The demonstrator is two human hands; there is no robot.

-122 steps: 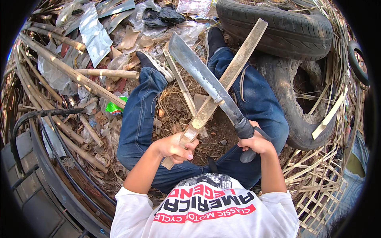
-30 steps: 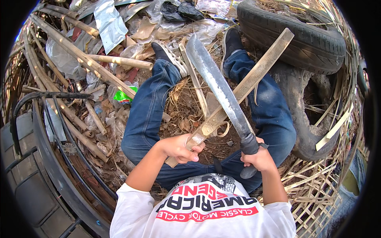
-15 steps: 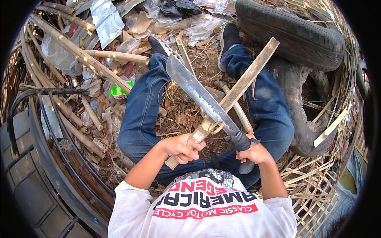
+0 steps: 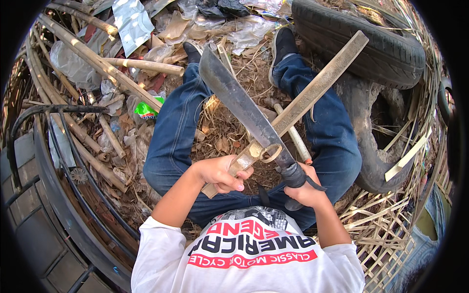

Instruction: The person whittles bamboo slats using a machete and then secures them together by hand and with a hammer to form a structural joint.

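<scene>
My left hand [image 4: 223, 173] is closed round the near end of a split bamboo strip [image 4: 322, 80], which slants up to the right over my right leg. In my right hand [image 4: 307, 188] is the black-wrapped handle of a machete [image 4: 239, 105]. Its dark blade points up and to the left, crossing over the strip between my legs. A curled loop of bamboo [image 4: 271, 153] shows against the blade near the handle, just beyond my left fingers. Whether the cutting edge bites into the strip at the crossing cannot be made out.
A pale stick [image 4: 295, 139] lies beneath the strip by my right leg. Tyres [image 4: 361, 46] stand at the far right, woven bamboo [image 4: 381, 234] at the near right. Bamboo poles [image 4: 93, 58] and a black metal frame [image 4: 44, 146] occupy the left. Plastic litter [image 4: 246, 31] covers the far ground.
The bamboo strip's far end has moved farther out and to the right. The machete has shifted slightly away from me, its blade face now darker. Both hands keep their grips.
</scene>
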